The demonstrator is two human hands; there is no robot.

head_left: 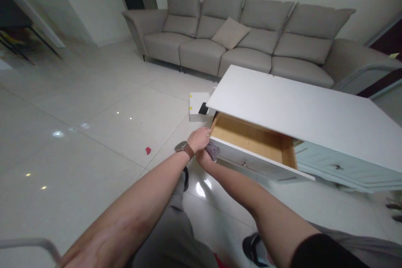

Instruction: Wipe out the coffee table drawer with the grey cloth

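A drawer (248, 136) with a bare wooden inside is pulled out of the white coffee table (301, 109). At its left front corner, my left hand (199, 139), with a brown-strapped watch on the wrist, grips the edge. Just below, my right hand (204, 159) holds a crumpled greyish-purple cloth (213, 150) against the left end of the drawer front. Part of the right hand's fingers is hidden by the cloth. A small knob (244, 163) sits on the drawer front.
Behind the table stands a long grey sofa (201, 52) with a loose cushion (231, 33). A white box (196, 106) with a black flat item (203, 109) is on the floor beside the table's left end. A red scrap (148, 150) lies on the glossy tiles.
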